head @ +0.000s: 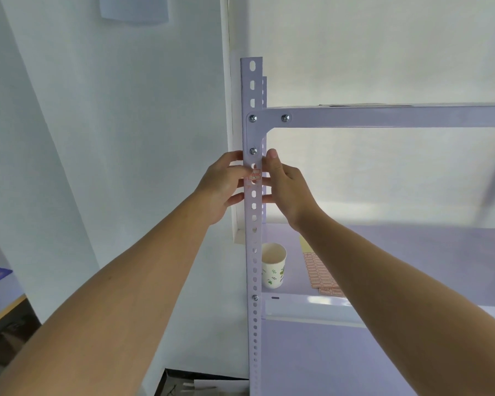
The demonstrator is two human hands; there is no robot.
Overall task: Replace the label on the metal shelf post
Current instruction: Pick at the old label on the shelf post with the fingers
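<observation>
A small white label (254, 176) with red-orange printed borders sits on the front face of the metal shelf post (254, 252), just below the lowest bolt (253, 151) of the corner bracket and over one of the post's slotted holes. It lies flat against the metal as far as can be seen, though its edges are blurred.

Both hands meet at it. The left hand (222, 187) comes in from the post's left side, its fingers (240, 170) bent and pressing against the label's left edge, thumb lower down beside the post. The right hand (287, 190) comes from the right, thumb (271, 157) raised along the post's edge, other fingers curled in and touching the label's right side — pinching or pressing, not wrapped around anything.

The post is pale lilac, upright, perforated along its length. A horizontal beam (383, 117) joins it at the bracket. On the shelf (412, 252) below stand a paper cup (273, 265) with green leaf print, just right of the post, and — partly hidden by the right forearm — a sheet of labels (316, 270) lying flat.
</observation>
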